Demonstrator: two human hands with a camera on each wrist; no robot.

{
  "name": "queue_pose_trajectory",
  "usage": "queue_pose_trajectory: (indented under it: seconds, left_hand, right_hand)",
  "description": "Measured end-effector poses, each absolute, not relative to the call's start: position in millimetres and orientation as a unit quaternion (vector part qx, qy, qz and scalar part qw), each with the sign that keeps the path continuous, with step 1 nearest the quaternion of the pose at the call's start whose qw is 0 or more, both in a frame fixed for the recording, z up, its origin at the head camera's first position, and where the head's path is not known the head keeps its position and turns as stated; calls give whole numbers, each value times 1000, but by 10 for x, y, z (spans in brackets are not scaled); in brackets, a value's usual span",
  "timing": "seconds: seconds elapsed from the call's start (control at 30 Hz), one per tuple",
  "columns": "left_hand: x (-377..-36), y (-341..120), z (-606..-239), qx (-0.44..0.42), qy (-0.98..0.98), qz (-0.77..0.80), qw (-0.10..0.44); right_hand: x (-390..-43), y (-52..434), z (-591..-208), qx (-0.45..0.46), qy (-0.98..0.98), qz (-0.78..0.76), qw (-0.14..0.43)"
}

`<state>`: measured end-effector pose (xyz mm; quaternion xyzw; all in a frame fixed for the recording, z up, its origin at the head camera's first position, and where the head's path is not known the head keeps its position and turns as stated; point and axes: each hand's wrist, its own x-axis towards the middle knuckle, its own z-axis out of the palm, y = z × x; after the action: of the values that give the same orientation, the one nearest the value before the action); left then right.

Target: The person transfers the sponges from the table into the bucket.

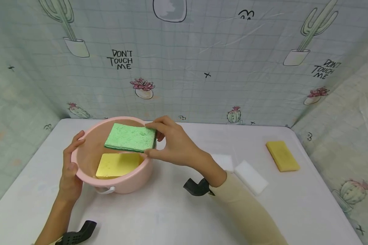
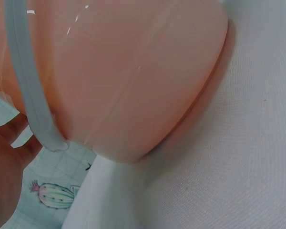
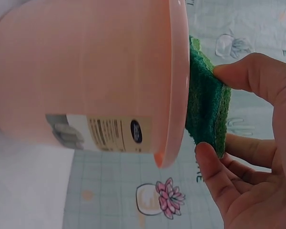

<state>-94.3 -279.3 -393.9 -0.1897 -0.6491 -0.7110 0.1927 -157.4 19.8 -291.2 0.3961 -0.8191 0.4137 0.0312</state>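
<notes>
Green sponge (image 1: 130,137), flat rectangle with a darker scrub layer, pinched by right hand (image 1: 174,144) over pink basin (image 1: 86,141). Left hand (image 1: 70,170) grips the basin rim.

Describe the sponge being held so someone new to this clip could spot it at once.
Start at the pink basin on the left of the white table, steadied by the left hand. Over its rim, the right hand pinches a green sponge by its edge. It is the only green one; a yellow sponge lies in the basin below.

four sponges (image 1: 130,137) (plus two white blocks (image 1: 250,182)), one basin (image 1: 89,149)
</notes>
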Motion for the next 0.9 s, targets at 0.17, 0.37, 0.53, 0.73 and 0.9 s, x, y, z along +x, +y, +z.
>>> queue_pose_trajectory:
  seconds: [0.17, 0.37, 0.53, 0.73, 0.9]
  left_hand:
    - [-951, -2790, -3945, -196, -649, -709, 194]
    - [-952, -2793, -3951, -200, -646, -710, 198]
    - [-955, -2797, -3966, -211, -642, -709, 203]
    - [-954, -2794, -3962, -206, -645, -707, 203]
    - [-950, -2783, -3944, -197, -649, -708, 198]
  right_hand:
    - [-1553, 74, -2885, 407, -818, 406, 17]
    - [-1530, -91, -2867, 408, -842, 354, -16]
    - [-1502, -206, -2881, 420, -849, 318, -40]
    - [-1480, -299, -2917, 437, -841, 316, -49]
    - [-1468, -334, -2934, 447, -839, 306, -42]
